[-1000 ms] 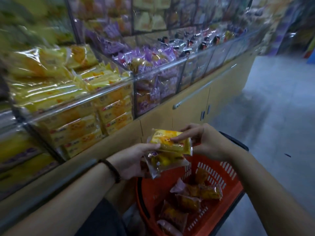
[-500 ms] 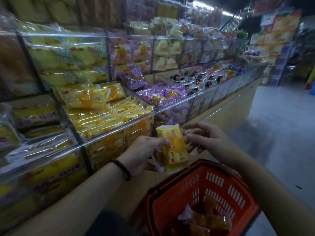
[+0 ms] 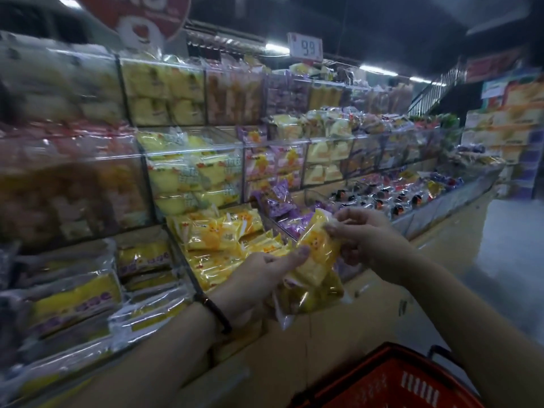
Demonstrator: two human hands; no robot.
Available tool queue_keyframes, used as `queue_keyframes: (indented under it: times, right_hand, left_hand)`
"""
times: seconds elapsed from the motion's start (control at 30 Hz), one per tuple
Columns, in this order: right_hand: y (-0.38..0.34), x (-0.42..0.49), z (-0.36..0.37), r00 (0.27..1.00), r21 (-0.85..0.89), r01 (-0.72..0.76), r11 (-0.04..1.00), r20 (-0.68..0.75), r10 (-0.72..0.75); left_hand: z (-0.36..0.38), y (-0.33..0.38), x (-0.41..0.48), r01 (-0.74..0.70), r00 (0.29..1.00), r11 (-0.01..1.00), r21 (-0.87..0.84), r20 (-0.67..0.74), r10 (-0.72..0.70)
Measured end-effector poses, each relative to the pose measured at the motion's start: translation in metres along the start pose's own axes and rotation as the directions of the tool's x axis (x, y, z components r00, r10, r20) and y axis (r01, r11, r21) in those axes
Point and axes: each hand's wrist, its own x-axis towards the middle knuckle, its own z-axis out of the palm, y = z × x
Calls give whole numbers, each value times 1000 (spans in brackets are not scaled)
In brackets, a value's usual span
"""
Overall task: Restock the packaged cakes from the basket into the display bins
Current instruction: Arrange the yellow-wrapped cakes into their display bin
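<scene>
the cakes [image 3: 317, 256] have risen from over the basket [image 3: 412, 384] at 5 o'clock to bin [image 3: 185, 262] height. left hand [image 3: 259, 278] grips the stack's lower end, right hand [image 3: 365, 240] pinches the top pack. the matching bin lies at 10 o'clock, so placing looks next.

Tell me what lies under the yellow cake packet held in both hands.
A second yellow packet in clear wrap sits beneath the top packet, both held by the left hand; the right hand pinches the top one. Whether more lie between them is hidden.
</scene>
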Motion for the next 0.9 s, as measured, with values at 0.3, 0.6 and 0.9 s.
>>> queue_keyframes:
  times: [0.3,0.6,0.9]
  right_hand:
    - [-24,37,22,992,-198,14,980,125,11]
    - [-25,98,58,985,-268,81,960,171,-35]
    - [13,169,68,967,-706,-157,690,-253,-39]
  left_hand:
    - [-62,24,-4,-27,979,994,104,-196,47]
    - [-107,45,-1,6,959,948,319,-271,85]
    - [-185,36,-31,-19,925,944,331,-352,142]
